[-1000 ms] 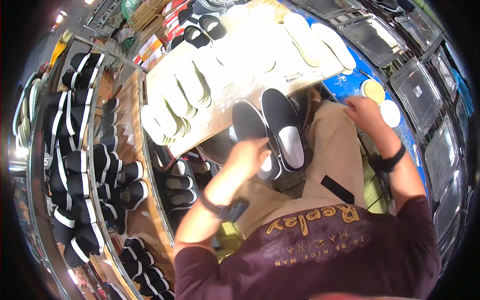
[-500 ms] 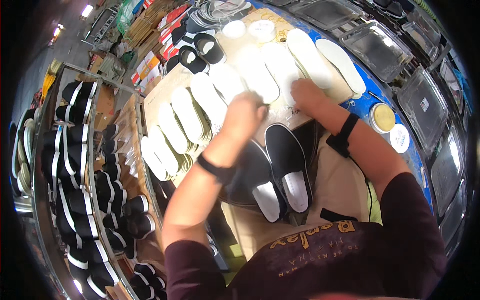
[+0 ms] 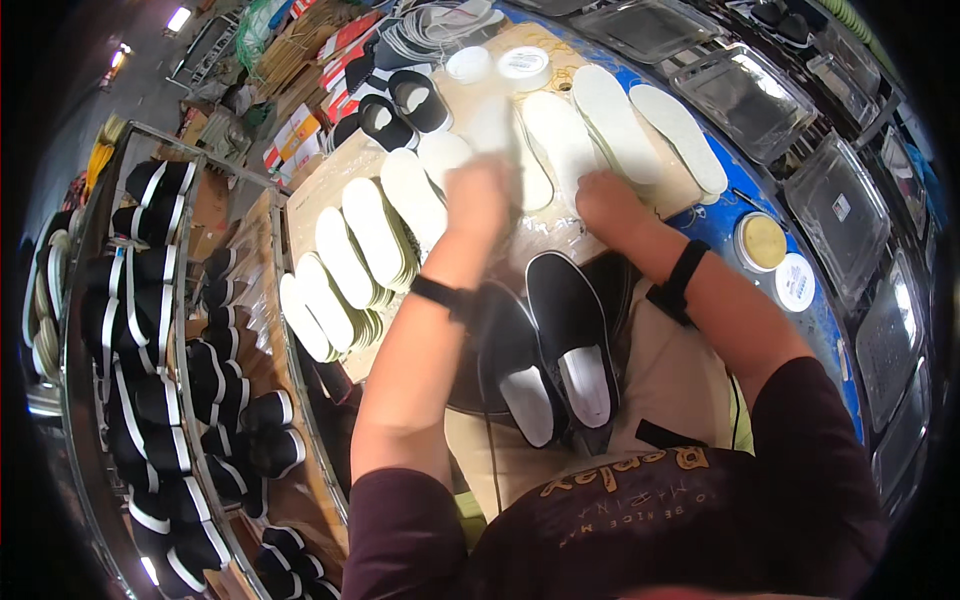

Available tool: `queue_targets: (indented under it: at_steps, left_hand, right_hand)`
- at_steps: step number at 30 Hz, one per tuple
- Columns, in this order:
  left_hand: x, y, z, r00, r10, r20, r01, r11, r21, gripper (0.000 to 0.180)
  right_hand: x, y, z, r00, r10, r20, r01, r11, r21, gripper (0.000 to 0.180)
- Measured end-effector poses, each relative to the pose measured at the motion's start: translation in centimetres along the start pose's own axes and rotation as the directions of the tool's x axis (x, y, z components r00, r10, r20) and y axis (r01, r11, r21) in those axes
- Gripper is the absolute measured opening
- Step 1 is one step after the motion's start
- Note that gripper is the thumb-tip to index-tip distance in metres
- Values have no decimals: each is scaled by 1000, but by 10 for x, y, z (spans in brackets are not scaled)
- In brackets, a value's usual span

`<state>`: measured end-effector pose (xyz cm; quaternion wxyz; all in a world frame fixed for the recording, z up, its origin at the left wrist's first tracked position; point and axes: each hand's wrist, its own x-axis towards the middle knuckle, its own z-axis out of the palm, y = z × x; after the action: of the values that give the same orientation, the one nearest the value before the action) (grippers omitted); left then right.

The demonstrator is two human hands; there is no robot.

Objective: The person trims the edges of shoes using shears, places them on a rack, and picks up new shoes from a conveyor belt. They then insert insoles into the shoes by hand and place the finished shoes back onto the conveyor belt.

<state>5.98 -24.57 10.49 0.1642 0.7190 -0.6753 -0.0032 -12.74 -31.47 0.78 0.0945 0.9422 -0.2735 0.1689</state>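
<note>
Both hands are up on the worktop now. My left hand (image 3: 478, 197) is blurred with motion and lies over a white insole (image 3: 498, 135) in the middle of the row, so I cannot tell whether the fingers are spread or closed on it. My right hand (image 3: 607, 203) presses flat just beside another white insole (image 3: 560, 140), holding nothing that I can see. A moment ago my left hand was low at the pair of black slip-on shoes (image 3: 545, 350) in my lap and my right was out by the round tins (image 3: 762, 240); both have since moved up onto the insoles, so I judge I am picking the next pair. To my left, more insoles (image 3: 350, 265) fan out in stacks, and beyond them a wire rack (image 3: 150, 330) holds finished black shoes.
</note>
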Motion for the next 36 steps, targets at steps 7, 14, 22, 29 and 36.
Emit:
queue_targets:
  at_steps: [7, 14, 22, 29, 36]
  left_hand:
    - [-150, -9, -76, 775, -156, -612, 29, 977, -212, 19]
    - [-315, -3, -144, 724, -469, -506, 162, 828, -536, 18]
    - [-390, 23, -193, 602, -756, -255, 194, 449, -872, 9]
    - [-373, 90, -128, 892, -445, 80, 280, 405, -871, 5]
    - [-351, 116, -125, 983, 185, -8, -175, 916, -361, 12]
  right_hand:
    - [-12, 13, -81, 698, 367, -615, -118, 906, 406, 20]
    - [-123, -10, -170, 746, 578, -330, -154, 632, 760, 20]
    - [-195, -41, -245, 736, 649, 192, -407, 198, 892, 22]
    - [-193, -123, -257, 967, 195, -163, -51, 777, 627, 20]
    - [-192, -155, -240, 847, -530, -24, 456, 703, 546, 14]
